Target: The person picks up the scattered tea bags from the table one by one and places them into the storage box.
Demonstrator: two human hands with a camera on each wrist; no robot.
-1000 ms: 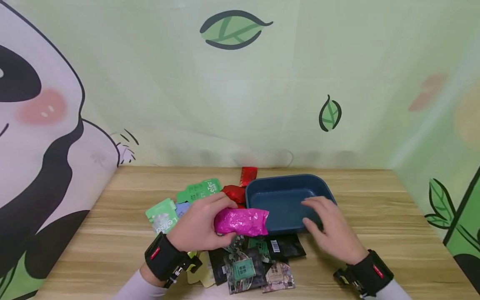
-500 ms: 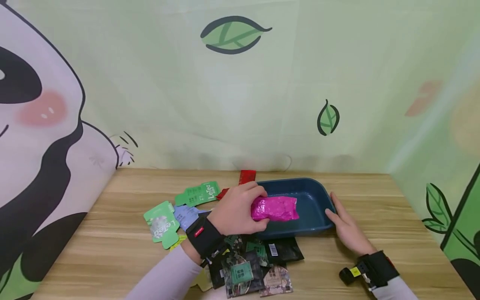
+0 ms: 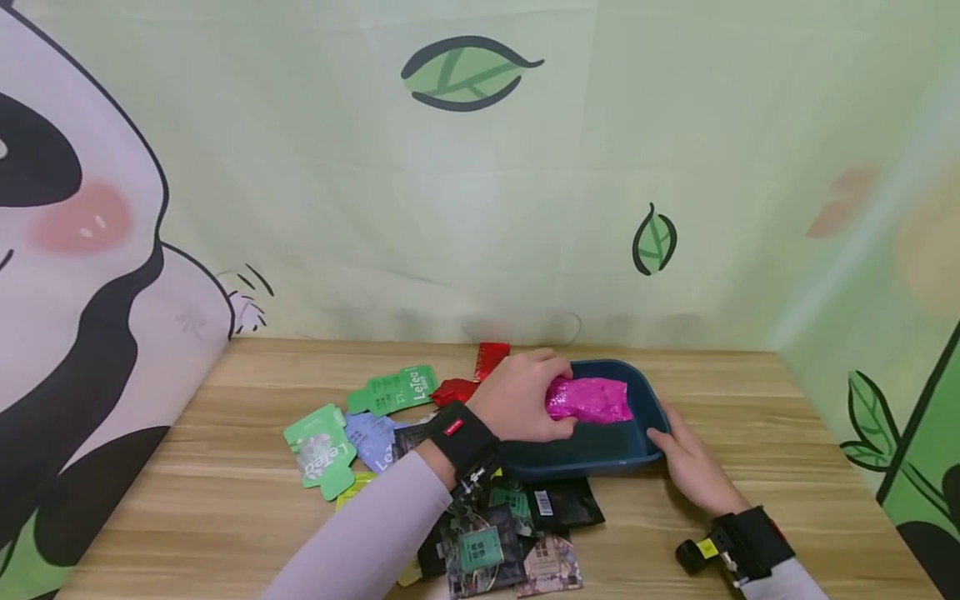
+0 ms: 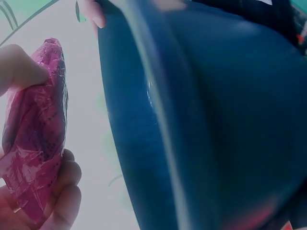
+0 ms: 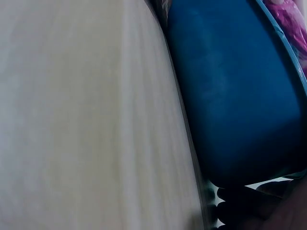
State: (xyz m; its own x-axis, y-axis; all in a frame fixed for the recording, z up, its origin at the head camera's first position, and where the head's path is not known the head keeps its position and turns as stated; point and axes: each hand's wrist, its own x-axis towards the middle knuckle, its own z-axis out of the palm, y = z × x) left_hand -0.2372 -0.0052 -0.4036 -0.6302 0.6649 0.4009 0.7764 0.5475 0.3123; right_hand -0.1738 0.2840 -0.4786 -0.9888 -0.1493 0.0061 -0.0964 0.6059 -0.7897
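Note:
My left hand [image 3: 521, 398] grips a shiny pink foil packet [image 3: 592, 400], thumb on one side and fingers on the other. It holds the packet over a dark blue rectangular tray [image 3: 547, 462] with rounded corners. In the left wrist view the crinkled packet [image 4: 36, 139] is beside the tray's rim [image 4: 165, 124]. At the tray's right end, my right hand [image 3: 693, 462] holds the rim, its thumb over the edge and its fingers along the outside. From the right wrist, the tray's outer wall [image 5: 230, 91] fills the right side, with dark shadowed fingers at its end.
Left of the tray lie green packets [image 3: 322, 450], a blue one [image 3: 371, 437] and red ones [image 3: 453, 390]. Several dark packets [image 3: 483, 550] and a pale patterned one [image 3: 549, 567] overlap in front of it. A printed cloth backdrop rises behind the wooden table [image 3: 750, 400].
My left hand has carried the pink packet rightward from the tray's left edge to over its inside. My right hand has moved right and taken hold of the tray's right end.

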